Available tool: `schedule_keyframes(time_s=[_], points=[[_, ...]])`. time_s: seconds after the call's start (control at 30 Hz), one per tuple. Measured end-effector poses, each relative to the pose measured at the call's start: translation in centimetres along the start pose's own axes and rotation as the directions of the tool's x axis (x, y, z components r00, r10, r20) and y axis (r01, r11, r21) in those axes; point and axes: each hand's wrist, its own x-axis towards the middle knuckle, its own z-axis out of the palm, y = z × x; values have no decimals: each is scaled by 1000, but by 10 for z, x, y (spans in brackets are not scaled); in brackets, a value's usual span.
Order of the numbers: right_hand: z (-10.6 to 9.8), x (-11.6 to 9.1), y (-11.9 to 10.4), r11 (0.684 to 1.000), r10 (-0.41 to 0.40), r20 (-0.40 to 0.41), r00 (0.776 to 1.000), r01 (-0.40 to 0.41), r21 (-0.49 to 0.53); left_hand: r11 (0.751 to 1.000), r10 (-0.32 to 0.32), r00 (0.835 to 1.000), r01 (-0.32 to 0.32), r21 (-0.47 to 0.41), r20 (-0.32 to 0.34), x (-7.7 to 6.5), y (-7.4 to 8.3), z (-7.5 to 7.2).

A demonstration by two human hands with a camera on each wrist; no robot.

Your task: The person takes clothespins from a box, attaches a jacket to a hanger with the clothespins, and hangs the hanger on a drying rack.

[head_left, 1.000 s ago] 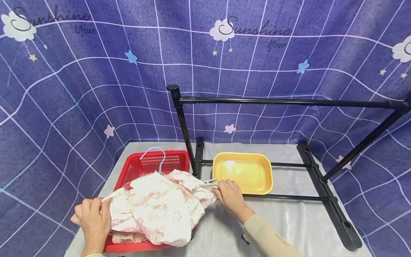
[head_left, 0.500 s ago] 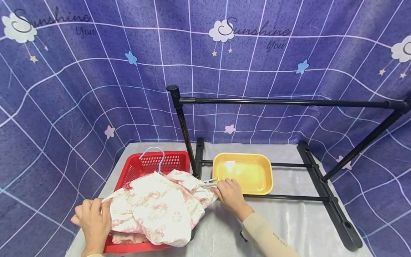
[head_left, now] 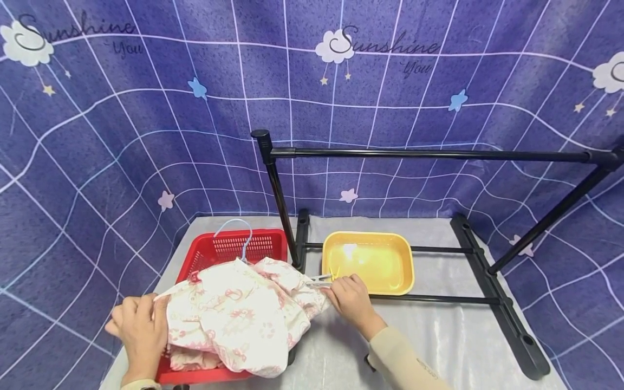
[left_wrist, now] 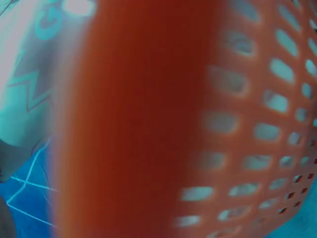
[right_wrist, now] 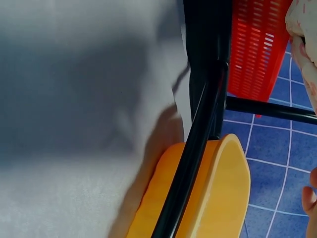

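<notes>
A white cloth garment (head_left: 244, 319) with pink print lies bunched over the red basket (head_left: 195, 254) in the head view. From its top rises the hook of a light blue hanger (head_left: 245, 238). My left hand (head_left: 141, 330) pinches the garment's left edge. At the right corner, my right hand (head_left: 352, 303) grips the end of a pale clothespin (head_left: 318, 283), beside the cloth; the fingers partly cover it. The left wrist view is mostly filled by the blurred basket (left_wrist: 148, 119). In the right wrist view, part of my hand (right_wrist: 311, 203) shows at the right edge.
A yellow tray (head_left: 370, 260) stands behind my right hand, with a small yellow piece (head_left: 334, 273) at its near left side. A black rack (head_left: 429, 155) spans the right half, its crossbars and feet on the grey surface (head_left: 419, 336). A patterned blue curtain (head_left: 380, 119) surrounds it.
Both hands stay almost in place on the garment and clothespin. The clothespin has shifted slightly, and more of the yellow piece shows beside my right fingers.
</notes>
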Motion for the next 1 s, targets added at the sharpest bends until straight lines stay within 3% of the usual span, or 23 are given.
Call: schedule_keyframes(time_s=[0.27, 0.57, 0.8, 1.0], points=[[-2, -4, -2, 999, -6, -71, 997, 8, 35, 1000, 29, 999, -30, 2, 29, 14, 5, -1], [-3, -8, -7, 998, -22, -102, 994, 27, 53, 999, 30, 991, -35, 30, 127, 26, 9, -4], [-7, -9, -12, 998, -3, -89, 996, 7, 54, 996, -37, 954, 12, 84, 296, 35, 13, -7], [-11, -7, -15, 998, -4, -106, 994, 10, 57, 993, -48, 935, 5, 121, 353, 43, 18, -8]])
